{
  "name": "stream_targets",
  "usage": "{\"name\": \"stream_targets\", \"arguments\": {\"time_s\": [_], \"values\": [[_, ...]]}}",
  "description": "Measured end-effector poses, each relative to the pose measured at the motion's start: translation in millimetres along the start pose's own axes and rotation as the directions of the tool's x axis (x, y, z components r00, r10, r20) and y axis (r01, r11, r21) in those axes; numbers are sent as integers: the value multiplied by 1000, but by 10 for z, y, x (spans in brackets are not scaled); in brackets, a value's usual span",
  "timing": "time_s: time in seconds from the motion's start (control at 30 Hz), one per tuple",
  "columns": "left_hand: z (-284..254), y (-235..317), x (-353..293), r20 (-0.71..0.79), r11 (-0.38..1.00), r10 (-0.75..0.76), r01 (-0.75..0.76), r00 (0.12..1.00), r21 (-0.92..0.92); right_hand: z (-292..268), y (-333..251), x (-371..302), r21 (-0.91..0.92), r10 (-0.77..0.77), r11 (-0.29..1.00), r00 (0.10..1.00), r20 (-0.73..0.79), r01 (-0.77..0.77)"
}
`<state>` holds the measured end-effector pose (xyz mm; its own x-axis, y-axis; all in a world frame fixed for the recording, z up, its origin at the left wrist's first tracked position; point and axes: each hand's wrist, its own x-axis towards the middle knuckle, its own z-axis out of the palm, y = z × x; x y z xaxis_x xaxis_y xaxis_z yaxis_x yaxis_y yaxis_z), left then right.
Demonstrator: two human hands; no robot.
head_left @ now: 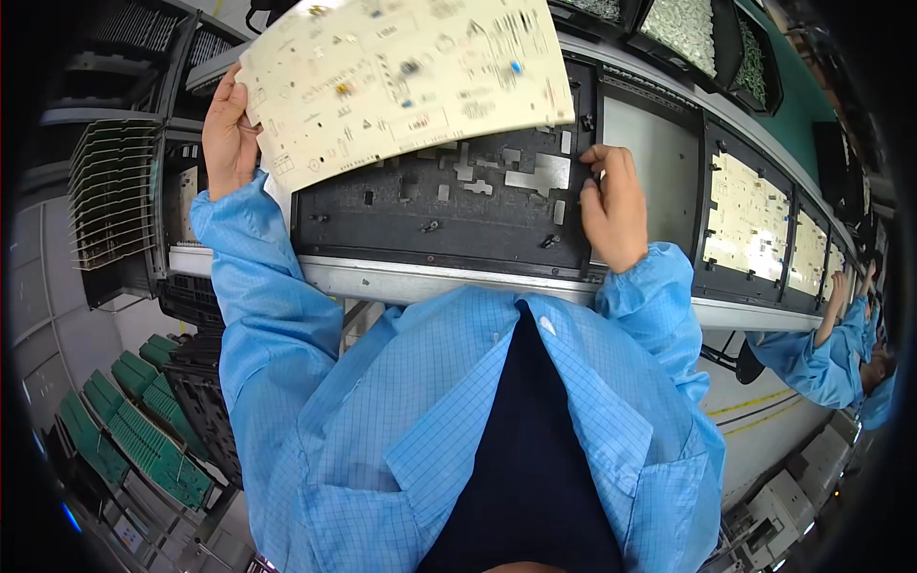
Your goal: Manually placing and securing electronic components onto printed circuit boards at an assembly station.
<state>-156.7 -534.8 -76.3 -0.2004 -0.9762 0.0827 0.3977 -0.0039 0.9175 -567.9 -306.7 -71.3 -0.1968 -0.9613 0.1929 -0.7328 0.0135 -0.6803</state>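
My left hand [229,134] is closed on the left edge of a large cream circuit board [411,81], held tilted above a black carrier tray [382,224]. Small components, some blue and one orange, dot the board's upper face. Beneath it, the carrier has cut-outs and small black clips [430,226] along its rim; the board hides the carrier's far part. My right hand [616,201] rests at the carrier's right edge, near a clip [587,122]. Its thumb and curled fingers are apart, with nothing seen between them.
Along the metal rail [458,277], more carriers with boards [750,215] stand to the right. A rack of upright boards [113,196] is at the left, green boards [143,430] below. Parts bins [680,33] line the far side. A co-worker in blue [812,358] works at far right.
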Motion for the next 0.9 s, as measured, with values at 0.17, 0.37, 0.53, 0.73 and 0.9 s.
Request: {"name": "stream_targets", "arguments": {"time_s": [0.17, 0.37, 0.53, 0.73, 0.9], "values": [[214, -99, -52, 85, 981, -147, 135, 985, 139, -259, 238, 305, 367, 125, 924, 992, -25, -107], [466, -236, -104, 125, 937, -264, 224, 956, 268, -164, 161, 656, 552, -36, 833, 993, 111, -31], [570, -235, -162, 139, 917, -247, 185, 959, 352, -31, 167, 727, 644, 17, 752, 982, 189, -138], [402, -213, -142, 301, 343, 146, -333, 943, 878, -41, 335, 765, 351, 30, 932, 984, 175, -91], [374, -239, -175, 351, 83, 61, -355, 935, 931, 77, 499, 667, -160, -165, 973, 986, 14, 165]]}}
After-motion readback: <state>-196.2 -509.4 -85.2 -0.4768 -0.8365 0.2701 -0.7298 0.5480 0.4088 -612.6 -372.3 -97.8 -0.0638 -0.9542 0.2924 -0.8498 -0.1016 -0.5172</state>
